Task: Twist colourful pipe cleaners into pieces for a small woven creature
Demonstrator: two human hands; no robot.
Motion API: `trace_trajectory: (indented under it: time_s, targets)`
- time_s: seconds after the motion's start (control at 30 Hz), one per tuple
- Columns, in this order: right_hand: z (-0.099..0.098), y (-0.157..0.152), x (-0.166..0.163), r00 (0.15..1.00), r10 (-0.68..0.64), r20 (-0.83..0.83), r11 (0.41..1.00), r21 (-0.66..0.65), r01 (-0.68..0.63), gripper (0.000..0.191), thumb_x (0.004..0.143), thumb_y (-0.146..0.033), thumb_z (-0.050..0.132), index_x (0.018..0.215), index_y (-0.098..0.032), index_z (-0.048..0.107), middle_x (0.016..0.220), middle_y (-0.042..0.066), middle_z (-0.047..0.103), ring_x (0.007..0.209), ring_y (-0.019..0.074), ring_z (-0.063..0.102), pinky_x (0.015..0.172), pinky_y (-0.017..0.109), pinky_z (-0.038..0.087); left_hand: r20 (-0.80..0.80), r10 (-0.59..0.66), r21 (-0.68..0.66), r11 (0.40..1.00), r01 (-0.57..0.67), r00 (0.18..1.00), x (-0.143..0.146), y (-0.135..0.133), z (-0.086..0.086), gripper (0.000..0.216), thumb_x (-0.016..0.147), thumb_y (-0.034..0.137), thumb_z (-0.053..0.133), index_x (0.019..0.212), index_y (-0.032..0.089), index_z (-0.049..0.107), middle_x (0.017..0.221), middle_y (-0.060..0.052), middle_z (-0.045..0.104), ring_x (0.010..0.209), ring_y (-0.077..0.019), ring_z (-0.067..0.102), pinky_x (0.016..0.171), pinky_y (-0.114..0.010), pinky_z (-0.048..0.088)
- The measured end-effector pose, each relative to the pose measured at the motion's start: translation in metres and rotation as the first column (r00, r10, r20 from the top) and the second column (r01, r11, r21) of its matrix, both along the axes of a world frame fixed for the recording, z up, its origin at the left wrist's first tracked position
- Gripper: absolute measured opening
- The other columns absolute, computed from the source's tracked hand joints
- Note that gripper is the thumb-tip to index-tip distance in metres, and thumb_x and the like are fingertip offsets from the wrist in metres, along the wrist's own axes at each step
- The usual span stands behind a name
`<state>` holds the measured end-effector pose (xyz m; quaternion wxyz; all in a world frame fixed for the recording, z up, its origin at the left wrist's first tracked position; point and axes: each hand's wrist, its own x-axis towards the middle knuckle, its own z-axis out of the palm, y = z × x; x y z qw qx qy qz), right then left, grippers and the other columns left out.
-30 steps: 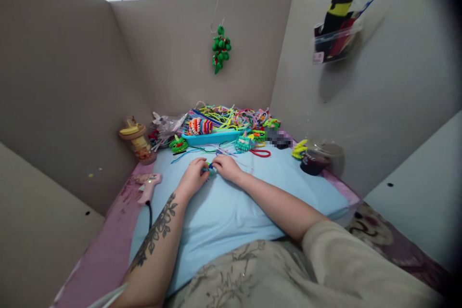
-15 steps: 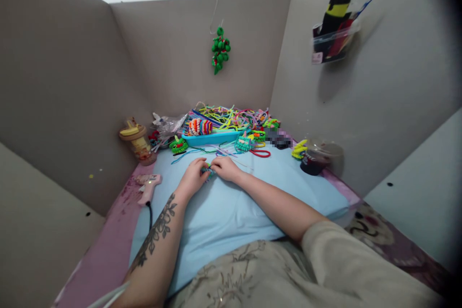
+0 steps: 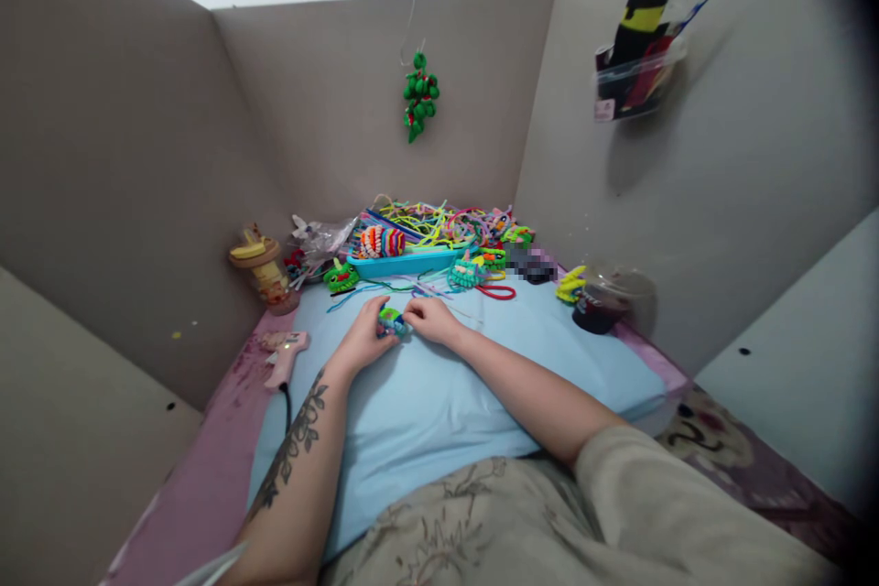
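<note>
My left hand (image 3: 367, 332) curls around a small blue and green pipe-cleaner piece (image 3: 391, 322), thumb below and fingers above. Close against its right side is my right hand (image 3: 430, 320), with thumb and fingertips pinched together. Whatever lies in that pinch is too small to make out. Both hands are over the light blue cloth (image 3: 439, 394). Just beyond them lie loose pipe cleaners (image 3: 418, 284), a teal fuzzy figure (image 3: 467, 270) and a green fuzzy figure (image 3: 341, 276).
A blue tray (image 3: 412, 264) full of colourful pipe cleaners stands at the back. To the left are a pink glue gun (image 3: 285, 359) and a lidded cup (image 3: 265, 270). At right sits a dark-based clear tub (image 3: 601, 307). Grey panels (image 3: 371, 128) enclose the table.
My left hand has opened away a little from the right, turning the piece so more of its green and blue shows. The right hand stays nearly in place.
</note>
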<state>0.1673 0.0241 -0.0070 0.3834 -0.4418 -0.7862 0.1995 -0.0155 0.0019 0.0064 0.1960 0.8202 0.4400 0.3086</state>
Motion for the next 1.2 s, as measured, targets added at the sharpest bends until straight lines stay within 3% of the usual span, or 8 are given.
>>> trace_trajectory:
  time_s: [0.13,0.47,0.6,0.73,0.9,1.07,1.2]
  targets:
    - [-0.001,-0.001,-0.004,1.0,-0.028,0.005,0.999,-0.019,0.028,0.015,0.075,-0.016,0.051,0.066,-0.014,0.063,0.057,-0.002,0.056,0.056,0.0094,0.047,0.054,0.021,0.03,-0.007,0.025,-0.019,0.999,-0.025,1.0,0.001,0.0,-0.001,0.068,0.067,0.021,0.064,0.127,0.016,0.034,0.125,-0.011,0.042,0.074,-0.0109,0.053,0.074,-0.03,0.048]
    - [0.001,0.0,-0.002,1.0,0.012,0.014,0.998,0.06,-0.012,0.012,0.077,-0.017,0.053,0.072,-0.016,0.064,0.068,0.0,0.062,0.065,0.0112,0.052,0.063,0.022,0.036,0.009,0.056,-0.054,0.997,-0.055,0.998,0.002,0.0,-0.001,0.07,0.066,0.024,0.065,0.127,0.015,0.034,0.123,-0.011,0.044,0.072,-0.0111,0.053,0.073,-0.03,0.048]
    - [0.001,-0.003,0.002,0.995,-0.023,-0.094,0.999,0.04,0.027,0.018,0.075,-0.017,0.053,0.091,-0.016,0.061,0.082,0.002,0.063,0.064,0.0109,0.053,0.064,0.023,0.04,0.016,0.0,-0.07,0.998,0.001,1.0,-0.002,0.0,0.0,0.084,0.061,0.026,0.068,0.134,0.017,0.026,0.136,-0.014,0.032,0.093,-0.0185,0.054,0.081,-0.033,0.047]
    - [0.001,-0.013,-0.002,0.996,0.036,-0.082,0.997,0.072,-0.03,0.03,0.069,-0.019,0.06,0.099,-0.017,0.054,0.088,0.001,0.059,0.062,0.0097,0.051,0.063,0.024,0.041,-0.017,-0.014,-0.037,0.999,0.014,1.0,-0.007,0.003,-0.006,0.099,0.055,0.023,0.071,0.139,0.017,0.017,0.14,-0.014,0.026,0.125,-0.0281,0.033,0.099,-0.039,0.033]
    - [-0.003,-0.012,-0.009,0.997,0.014,-0.079,0.996,0.084,-0.008,0.026,0.068,-0.013,0.056,0.094,-0.018,0.054,0.089,0.002,0.059,0.07,0.0112,0.054,0.069,0.026,0.044,-0.008,0.04,-0.081,0.996,-0.041,0.999,-0.011,0.006,-0.01,0.112,0.053,0.03,0.075,0.141,0.016,0.006,0.134,-0.017,0.034,0.118,-0.0293,0.041,0.097,-0.042,0.034]
    - [-0.01,0.001,-0.001,0.976,-0.045,-0.214,0.997,-0.072,0.03,0.034,0.068,-0.007,0.052,0.101,-0.017,0.054,0.091,0.004,0.061,0.078,0.0137,0.059,0.073,0.029,0.047,0.035,0.145,-0.166,0.976,-0.137,0.989,-0.02,0.003,-0.004,0.118,0.047,0.033,0.079,0.141,0.013,0.009,0.127,-0.02,0.039,0.114,-0.0318,0.043,0.092,-0.043,0.038]
    - [-0.017,0.005,0.001,0.938,-0.007,-0.348,0.968,-0.239,-0.082,0.045,0.065,-0.007,0.055,0.109,-0.017,0.049,0.101,0.007,0.058,0.083,0.0138,0.06,0.075,0.03,0.049,0.147,0.148,-0.259,0.96,-0.106,0.978,-0.026,0.004,-0.004,0.116,0.049,0.023,0.077,0.141,0.017,0.007,0.132,-0.02,0.035,0.112,-0.0287,0.045,0.088,-0.039,0.041]
